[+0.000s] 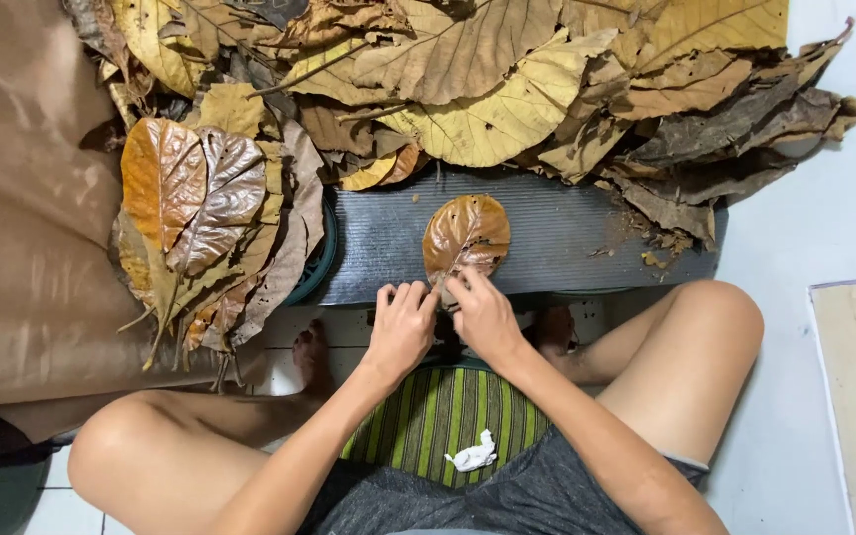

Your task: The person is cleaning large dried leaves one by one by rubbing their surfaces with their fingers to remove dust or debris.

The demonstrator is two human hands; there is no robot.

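At your far left lies a stack of glossy brown leaves (195,213) beside brown paper (22,218). Your left hand (400,332) and right hand (484,317) both pinch the stem end of one round brown leaf (466,236), lying flat on the grey ribbed mat (567,238). It looks light, dry and brittle; hold it near the stem and midrib. To the right spreads the loose dry leaf pile (686,119).

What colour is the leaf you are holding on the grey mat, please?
Glossy reddish-brown leaf with paler veins, in the head view.

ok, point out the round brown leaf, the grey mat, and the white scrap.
round brown leaf (466,233), head view, middle of the blade
grey mat (567,238), head view, bare ribbed surface
white scrap (473,457), head view, its centre
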